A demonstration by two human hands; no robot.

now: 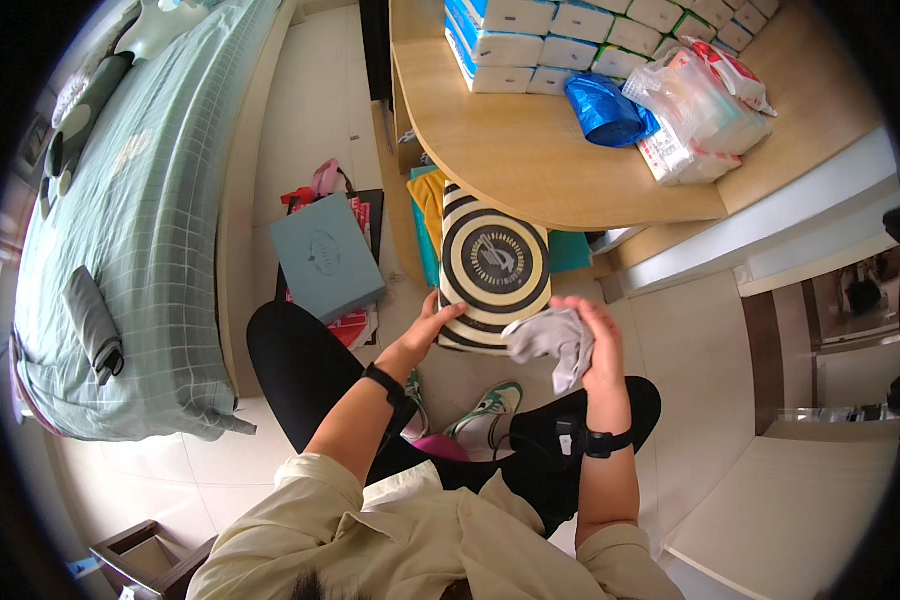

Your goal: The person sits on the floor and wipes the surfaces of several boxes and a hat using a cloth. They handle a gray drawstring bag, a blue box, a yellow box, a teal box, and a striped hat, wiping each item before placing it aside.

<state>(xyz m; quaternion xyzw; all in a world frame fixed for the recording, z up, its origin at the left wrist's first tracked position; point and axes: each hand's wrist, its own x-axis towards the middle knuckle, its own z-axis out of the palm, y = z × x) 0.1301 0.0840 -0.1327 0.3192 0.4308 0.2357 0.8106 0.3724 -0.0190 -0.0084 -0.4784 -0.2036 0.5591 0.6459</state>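
Note:
Before me is a box [457,259] whose lid has black and cream rings around a central emblem with writing. Its far part reaches under the curved shelf edge. My left hand [426,330] grips its near left side, thumb on the lid and fingers down the side. In my right hand [604,341] is a crumpled light grey cloth [551,345] that overlaps the box's near right corner. A mustard cloth [429,202] and teal items [572,251] lie partly hidden behind the box.
A pale blue box [326,259] rests on red printed bags on the tiled floor to the left, near the bed [157,225]. Above, a wooden shelf [487,150] carries stacked tissue packs [504,46], a blue bag roll [604,112] and plastic-wrapped packs [697,112].

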